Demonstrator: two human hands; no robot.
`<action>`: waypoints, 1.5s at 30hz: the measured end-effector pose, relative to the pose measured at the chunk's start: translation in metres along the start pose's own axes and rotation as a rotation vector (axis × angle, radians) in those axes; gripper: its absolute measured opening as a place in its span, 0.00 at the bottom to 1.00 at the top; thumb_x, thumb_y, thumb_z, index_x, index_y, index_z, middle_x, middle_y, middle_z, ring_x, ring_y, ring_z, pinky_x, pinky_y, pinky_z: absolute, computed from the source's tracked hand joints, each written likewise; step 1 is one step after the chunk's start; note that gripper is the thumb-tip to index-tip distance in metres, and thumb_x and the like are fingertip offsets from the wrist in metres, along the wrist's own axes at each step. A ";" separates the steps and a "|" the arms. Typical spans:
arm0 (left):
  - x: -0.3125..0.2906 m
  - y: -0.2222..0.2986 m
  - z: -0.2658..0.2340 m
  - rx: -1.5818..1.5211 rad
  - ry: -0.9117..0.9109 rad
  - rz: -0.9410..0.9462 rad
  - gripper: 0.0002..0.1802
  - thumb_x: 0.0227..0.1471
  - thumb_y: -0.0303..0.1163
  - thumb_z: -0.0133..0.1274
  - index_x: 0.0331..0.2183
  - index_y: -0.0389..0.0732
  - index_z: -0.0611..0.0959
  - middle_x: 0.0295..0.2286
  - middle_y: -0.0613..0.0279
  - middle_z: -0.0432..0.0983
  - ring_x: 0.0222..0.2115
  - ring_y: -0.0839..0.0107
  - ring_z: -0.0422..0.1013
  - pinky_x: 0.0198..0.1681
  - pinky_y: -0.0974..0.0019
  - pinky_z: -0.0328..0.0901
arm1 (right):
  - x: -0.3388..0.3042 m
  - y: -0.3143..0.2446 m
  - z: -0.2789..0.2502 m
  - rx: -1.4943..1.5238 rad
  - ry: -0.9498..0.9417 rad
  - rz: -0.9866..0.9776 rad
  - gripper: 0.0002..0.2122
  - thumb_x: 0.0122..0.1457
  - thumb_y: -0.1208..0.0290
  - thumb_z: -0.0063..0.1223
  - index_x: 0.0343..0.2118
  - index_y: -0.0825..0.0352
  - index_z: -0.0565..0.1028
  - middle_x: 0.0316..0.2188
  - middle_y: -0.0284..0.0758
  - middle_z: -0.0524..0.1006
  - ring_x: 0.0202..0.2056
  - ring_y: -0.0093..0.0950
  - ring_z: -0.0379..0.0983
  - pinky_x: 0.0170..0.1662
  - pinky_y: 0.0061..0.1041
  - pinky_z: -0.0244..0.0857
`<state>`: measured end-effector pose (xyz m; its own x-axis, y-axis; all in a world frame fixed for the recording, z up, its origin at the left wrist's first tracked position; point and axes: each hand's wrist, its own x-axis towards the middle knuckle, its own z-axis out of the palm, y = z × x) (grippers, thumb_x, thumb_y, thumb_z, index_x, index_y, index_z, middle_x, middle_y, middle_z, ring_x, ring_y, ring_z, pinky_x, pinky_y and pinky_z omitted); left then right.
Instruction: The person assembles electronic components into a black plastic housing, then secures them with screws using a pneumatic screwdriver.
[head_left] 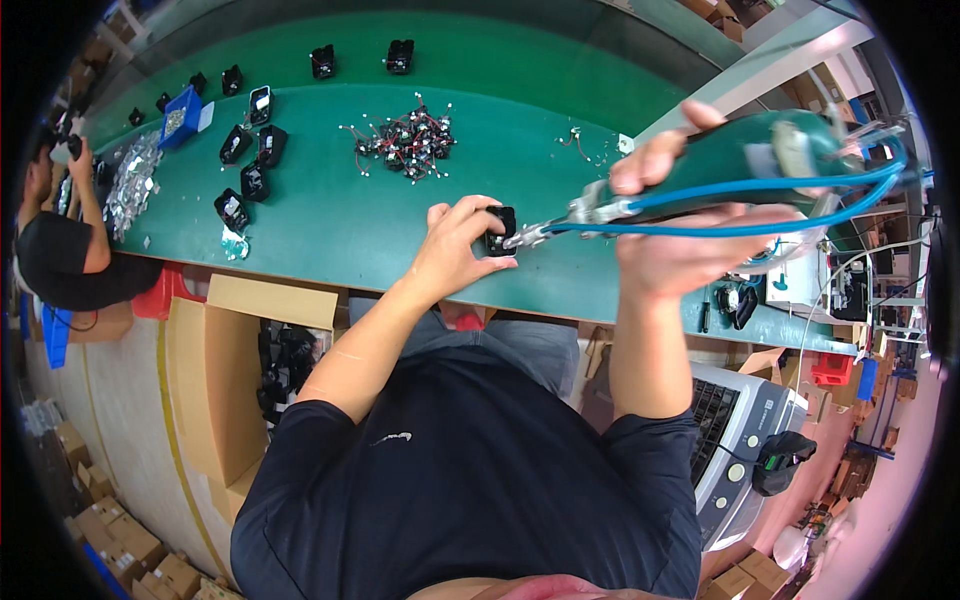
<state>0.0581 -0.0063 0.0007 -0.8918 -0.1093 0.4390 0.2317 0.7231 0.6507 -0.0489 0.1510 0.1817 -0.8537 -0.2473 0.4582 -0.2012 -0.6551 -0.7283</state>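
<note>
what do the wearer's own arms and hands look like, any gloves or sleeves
Both the left hand and the right hand are bare, with no gloves, watch or bracelet visible. The forearms are uncovered too. The dark, short-sleeved fabric shirt has loose sleeves ending near the elbows, and a small pale mark on the chest.

Long green workbench (320,230), grey floor (125,400) with a yellow line (166,405) at left, pinkish floor (832,455) at right.
</note>
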 end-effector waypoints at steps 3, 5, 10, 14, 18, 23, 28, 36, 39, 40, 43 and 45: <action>-0.003 -0.003 0.002 -0.093 0.051 -0.057 0.39 0.32 0.45 0.78 0.46 0.44 0.80 0.49 0.62 0.76 0.48 0.61 0.72 0.54 0.58 0.58 | 0.004 -0.003 0.011 -0.001 -0.013 -0.021 0.57 0.47 0.12 0.24 0.50 0.74 0.69 0.20 0.35 0.74 0.18 0.26 0.71 0.21 0.23 0.68; 0.003 0.004 -0.001 -0.074 -0.001 -0.065 0.43 0.31 0.46 0.78 0.50 0.44 0.78 0.49 0.62 0.77 0.48 0.61 0.72 0.54 0.58 0.58 | 0.001 0.003 0.006 0.043 -0.016 -0.028 0.57 0.47 0.12 0.24 0.49 0.74 0.70 0.20 0.35 0.73 0.18 0.26 0.71 0.22 0.23 0.68; 0.003 0.003 -0.002 -0.067 -0.023 -0.056 0.49 0.31 0.47 0.79 0.55 0.44 0.76 0.48 0.62 0.77 0.47 0.62 0.72 0.53 0.59 0.57 | -0.023 0.041 0.002 -0.191 -0.002 0.124 0.55 0.48 0.13 0.29 0.50 0.72 0.69 0.23 0.38 0.74 0.22 0.31 0.73 0.25 0.26 0.68; 0.001 0.001 -0.001 -0.061 -0.008 -0.056 0.49 0.30 0.47 0.79 0.55 0.44 0.76 0.48 0.63 0.78 0.46 0.62 0.73 0.52 0.60 0.58 | -0.032 0.051 -0.003 -0.124 -0.005 0.146 0.54 0.49 0.14 0.29 0.51 0.72 0.68 0.23 0.39 0.75 0.22 0.31 0.73 0.26 0.26 0.69; 0.000 0.002 0.000 -0.072 -0.006 -0.050 0.50 0.29 0.47 0.79 0.55 0.44 0.76 0.48 0.63 0.78 0.45 0.63 0.73 0.51 0.60 0.57 | -0.033 0.052 -0.004 -0.087 0.010 0.143 0.54 0.49 0.14 0.29 0.51 0.72 0.69 0.23 0.39 0.75 0.22 0.31 0.73 0.26 0.26 0.69; -0.001 0.000 0.000 -0.075 0.002 -0.041 0.50 0.29 0.47 0.79 0.55 0.44 0.76 0.48 0.62 0.78 0.46 0.62 0.74 0.51 0.60 0.57 | -0.036 0.054 0.000 -0.069 0.026 0.169 0.55 0.47 0.14 0.36 0.49 0.74 0.69 0.24 0.35 0.73 0.25 0.25 0.72 0.28 0.22 0.68; 0.001 -0.002 0.000 -0.065 0.013 0.006 0.53 0.30 0.49 0.78 0.58 0.44 0.73 0.49 0.60 0.78 0.48 0.61 0.74 0.51 0.58 0.56 | -0.033 0.066 -0.002 -0.147 0.001 0.136 0.52 0.49 0.14 0.31 0.47 0.71 0.69 0.23 0.37 0.73 0.23 0.30 0.72 0.26 0.26 0.68; 0.026 -0.008 -0.013 -0.040 -0.010 0.009 0.50 0.36 0.46 0.77 0.59 0.41 0.73 0.52 0.55 0.74 0.52 0.53 0.70 0.58 0.53 0.58 | 0.042 -0.020 -0.009 -0.104 -0.090 -0.202 0.28 0.70 0.44 0.43 0.55 0.68 0.64 0.43 0.42 0.76 0.29 0.28 0.76 0.30 0.27 0.74; 0.083 -0.009 -0.036 0.108 0.077 0.014 0.42 0.42 0.40 0.72 0.58 0.40 0.74 0.53 0.52 0.71 0.56 0.51 0.66 0.59 0.50 0.59 | 0.040 -0.036 -0.022 -0.377 0.176 -0.385 0.17 0.70 0.71 0.49 0.58 0.67 0.61 0.48 0.43 0.75 0.36 0.27 0.76 0.43 0.28 0.73; 0.112 -0.019 -0.039 0.165 0.079 -0.022 0.40 0.42 0.41 0.70 0.56 0.40 0.75 0.52 0.51 0.72 0.56 0.50 0.65 0.57 0.48 0.59 | 0.032 -0.034 -0.026 -0.447 0.210 -0.396 0.18 0.70 0.71 0.50 0.59 0.66 0.62 0.49 0.43 0.75 0.36 0.26 0.75 0.39 0.29 0.73; 0.190 -0.066 -0.034 0.429 0.010 -0.193 0.33 0.42 0.38 0.67 0.50 0.38 0.77 0.48 0.49 0.73 0.51 0.49 0.69 0.53 0.45 0.63 | 0.005 -0.015 -0.043 -0.599 0.167 -0.363 0.20 0.69 0.74 0.50 0.61 0.68 0.60 0.47 0.41 0.74 0.36 0.26 0.74 0.38 0.28 0.73; 0.218 -0.106 -0.022 0.519 -0.080 -0.301 0.32 0.41 0.39 0.69 0.48 0.38 0.77 0.47 0.48 0.73 0.53 0.50 0.68 0.55 0.45 0.62 | -0.012 0.000 -0.054 -0.627 0.134 -0.302 0.22 0.68 0.75 0.51 0.61 0.70 0.59 0.42 0.39 0.74 0.36 0.26 0.74 0.41 0.27 0.72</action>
<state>-0.1525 -0.1217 0.0409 -0.9197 -0.3240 0.2217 -0.2374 0.9088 0.3431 -0.0646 0.1925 0.1489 -0.7610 -0.0030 0.6487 -0.6423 -0.1368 -0.7542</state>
